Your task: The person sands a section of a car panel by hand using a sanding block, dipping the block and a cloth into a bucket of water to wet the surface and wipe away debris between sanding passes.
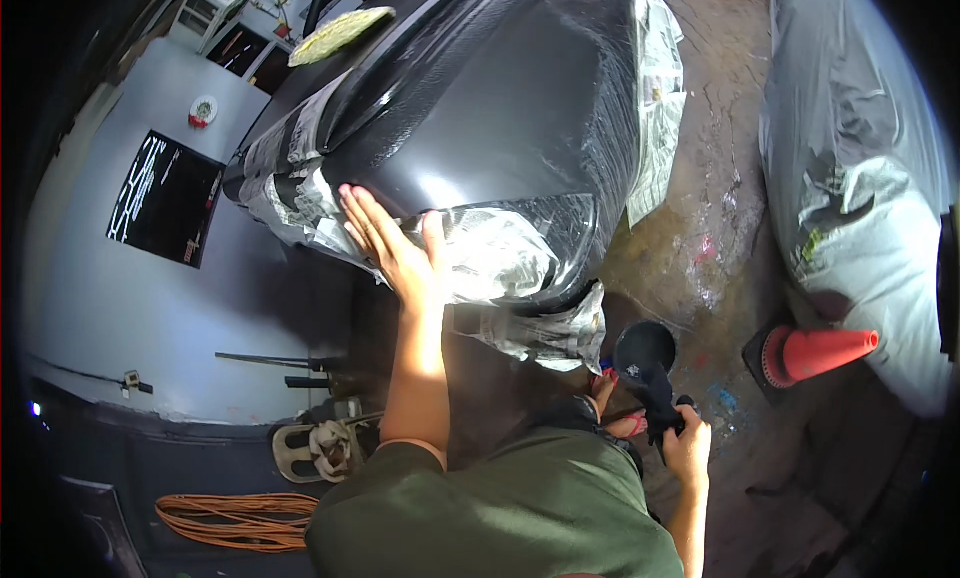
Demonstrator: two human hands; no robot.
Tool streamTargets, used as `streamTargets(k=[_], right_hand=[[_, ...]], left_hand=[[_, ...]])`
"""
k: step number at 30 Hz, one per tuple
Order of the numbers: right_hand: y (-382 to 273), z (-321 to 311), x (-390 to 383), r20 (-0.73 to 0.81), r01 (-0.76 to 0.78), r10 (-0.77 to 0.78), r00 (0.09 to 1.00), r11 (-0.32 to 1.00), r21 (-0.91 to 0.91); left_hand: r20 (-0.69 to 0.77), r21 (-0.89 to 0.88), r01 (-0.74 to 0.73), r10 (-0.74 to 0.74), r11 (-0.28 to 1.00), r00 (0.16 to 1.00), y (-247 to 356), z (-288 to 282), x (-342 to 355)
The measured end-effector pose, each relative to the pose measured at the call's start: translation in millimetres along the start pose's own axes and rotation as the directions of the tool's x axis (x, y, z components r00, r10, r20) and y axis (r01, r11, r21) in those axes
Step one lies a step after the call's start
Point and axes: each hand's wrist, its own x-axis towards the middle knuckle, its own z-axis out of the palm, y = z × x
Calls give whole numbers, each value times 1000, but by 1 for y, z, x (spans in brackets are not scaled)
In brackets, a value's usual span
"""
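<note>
My left hand (388,248) lies flat with its fingers stretched out, touching the front corner of a dark grey car body panel (490,118). It holds nothing. Crumpled masking paper and clear film (495,256) cover the part beside the palm. Low on my right side, my right hand (688,446) is closed round the grip of a black tool (658,398). A round, dark, disc-like shape (645,348) shows at its far end. Its exact kind cannot be made out. Printed paper (660,108) hangs along the panel's right edge.
At right, an orange cone (820,356) stands beside a sheet-covered vehicle (860,178). The floor (700,248) between looks wet and stained. Coiled orange hose (235,521) and a pale plastic stool (300,453) are at lower left. A pale yellow pad-like thing (340,36) is at upper left.
</note>
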Motion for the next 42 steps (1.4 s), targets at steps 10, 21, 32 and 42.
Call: streamTargets(k=[10, 21, 32, 42], right_hand=[[-35, -8, 61, 74, 225, -217, 973, 968, -114], [-37, -3, 39, 149, 239, -210, 966, 947, -216], [-40, 11, 19, 17, 146, -145, 989, 983, -108], [31, 64, -39, -67, -491, 496, 866, 867, 80]], left_hand=[[55, -85, 172, -168, 981, 984, 8, 5, -28], [-16, 50, 73, -73, 996, 997, 3, 4, 5], [622, -770, 322, 760, 551, 187, 120, 84, -207], [829, -284, 751, 546, 596, -119, 121, 216, -496]])
